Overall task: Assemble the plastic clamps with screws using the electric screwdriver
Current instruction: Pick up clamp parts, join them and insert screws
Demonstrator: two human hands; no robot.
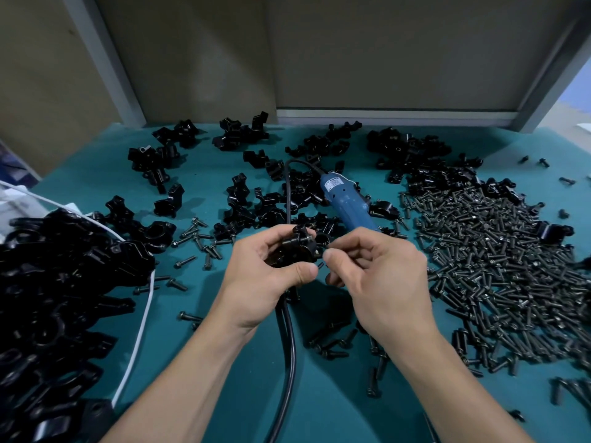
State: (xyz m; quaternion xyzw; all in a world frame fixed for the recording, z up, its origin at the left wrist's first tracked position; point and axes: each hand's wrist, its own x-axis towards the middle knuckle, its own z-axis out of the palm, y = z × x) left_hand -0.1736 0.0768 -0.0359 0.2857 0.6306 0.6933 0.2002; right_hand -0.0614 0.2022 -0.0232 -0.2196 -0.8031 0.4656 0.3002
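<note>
A black plastic clamp [295, 249] is held above the middle of the teal tabletop [224, 346], somewhat nearer the front edge. It is gripped by the left hand [271, 273], whose fingers are curled round it from the left and whose thumb is laid across its near side. The right hand [380, 282] is set just to the right of the clamp with its fingers curled. A small dark screw [320, 265] is pinched between its thumb and forefinger at the clamp's right side; only the tip of it can be seen.

The blue electric screwdriver [347, 204] is laid on the tabletop just beyond the hands, slanted, with its working end hidden behind the right hand. Its black cable [287, 346] is looped from the far end to the left and then run under the hands toward the front edge.

A broad heap of screws [499, 266] is spread toward the right edge. A heap of clamps [57, 298] is piled at the left edge down to the front left corner, and a white cord [140, 330] is draped along its right side. Loose clamp parts [240, 135] are scattered along the far edge and across the middle, around the electric screwdriver, and single screws are strewn between the heaps
</note>
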